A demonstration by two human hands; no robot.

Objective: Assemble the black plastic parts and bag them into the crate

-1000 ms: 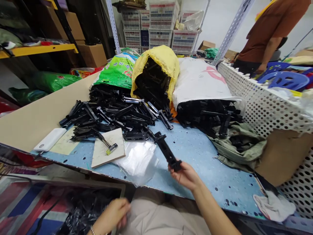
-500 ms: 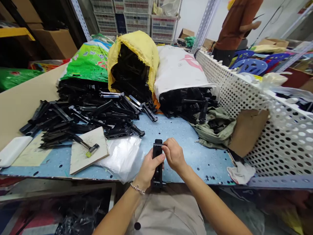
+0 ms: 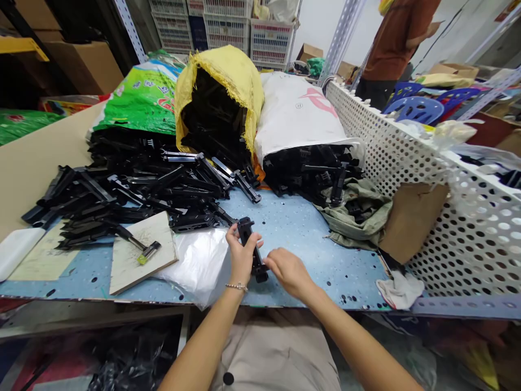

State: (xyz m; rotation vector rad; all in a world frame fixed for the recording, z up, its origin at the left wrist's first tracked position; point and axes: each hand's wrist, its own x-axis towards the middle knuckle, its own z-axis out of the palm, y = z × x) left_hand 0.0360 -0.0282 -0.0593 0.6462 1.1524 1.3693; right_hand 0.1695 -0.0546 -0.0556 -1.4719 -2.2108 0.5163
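A long black plastic part (image 3: 246,231) is tilted over the front of the blue table, its far end leaning left. My left hand (image 3: 243,255) is wrapped round its middle, with the thumb on top. My right hand (image 3: 287,271) is closed in a pinch at the near end's right side; whatever lies between its fingertips is too small to make out. To the left, a hammer with a yellow-green tip (image 3: 148,252) rests on a pale square board (image 3: 140,260). Clear plastic bags (image 3: 201,260) lie between the board and my left hand.
A heap of similar black parts (image 3: 93,201) covers the table's left side. Behind stand a green sack (image 3: 138,103), a yellow sack (image 3: 232,65) and a white sack (image 3: 297,114), spilling parts. A perforated white panel (image 3: 407,168) borders the right. A person (image 3: 391,49) stands beyond it.
The black part has moved forward and tipped to the left in my left hand. My right hand has gone from its far end down to its near end.
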